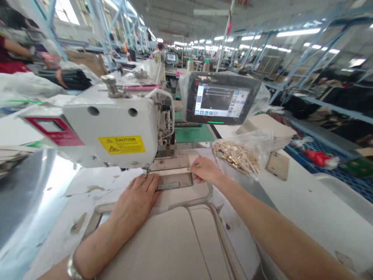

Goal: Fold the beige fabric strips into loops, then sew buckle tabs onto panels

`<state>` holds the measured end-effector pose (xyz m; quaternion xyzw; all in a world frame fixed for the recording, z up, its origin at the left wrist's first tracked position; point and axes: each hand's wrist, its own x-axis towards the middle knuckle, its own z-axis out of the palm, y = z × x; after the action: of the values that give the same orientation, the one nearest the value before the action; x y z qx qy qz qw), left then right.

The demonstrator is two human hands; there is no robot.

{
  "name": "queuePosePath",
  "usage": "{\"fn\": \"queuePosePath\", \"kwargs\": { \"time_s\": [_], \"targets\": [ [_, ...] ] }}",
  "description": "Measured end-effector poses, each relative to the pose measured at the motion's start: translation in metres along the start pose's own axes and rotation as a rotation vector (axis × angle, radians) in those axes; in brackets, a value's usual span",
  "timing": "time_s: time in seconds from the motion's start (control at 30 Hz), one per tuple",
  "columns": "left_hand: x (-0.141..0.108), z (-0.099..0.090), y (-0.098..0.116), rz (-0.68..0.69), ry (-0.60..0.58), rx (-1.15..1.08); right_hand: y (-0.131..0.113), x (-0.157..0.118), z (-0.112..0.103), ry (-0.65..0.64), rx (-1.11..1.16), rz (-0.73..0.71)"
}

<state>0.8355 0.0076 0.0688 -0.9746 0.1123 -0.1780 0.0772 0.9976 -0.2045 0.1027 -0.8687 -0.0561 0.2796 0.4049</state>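
Observation:
My left hand (142, 192) lies flat, fingers stretched, on a beige panel (186, 194) below the head of a white sewing machine (110, 128). Its fingertips are close to the needle area (147, 170). At the other end of a long slot in the work, my right hand (204, 170) is closed in a pinch; the small thing between thumb and finger is too small to name. A narrow metal strip (168, 186) lies in the slot between the hands. Nearer to me, a stack of beige panels (175, 241) with rounded corners rests partly under my left forearm.
A control screen (223, 99) stands behind the work. To the right are a clear plastic bag (241, 153) of gold-coloured metal parts, a phone (278, 165) and more beige panels (266, 126). A person's arm (16, 48) shows at far left.

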Motion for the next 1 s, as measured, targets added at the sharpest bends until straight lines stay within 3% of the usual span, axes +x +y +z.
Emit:
{"fn": "queuePosePath", "kwargs": {
  "time_s": [0.4,0.6,1.0],
  "targets": [
    [0.017,-0.017,0.008,-0.169,-0.217,-0.053,-0.004,0.009,-0.003,-0.061,0.019,0.089],
    [0.017,-0.019,0.008,-0.134,-0.214,-0.036,-0.006,0.000,-0.004,-0.037,0.003,0.065],
    [-0.013,-0.020,-0.031,-0.208,-0.278,-0.087,-0.031,0.006,0.027,-0.143,-0.052,0.039]
  ]
}}
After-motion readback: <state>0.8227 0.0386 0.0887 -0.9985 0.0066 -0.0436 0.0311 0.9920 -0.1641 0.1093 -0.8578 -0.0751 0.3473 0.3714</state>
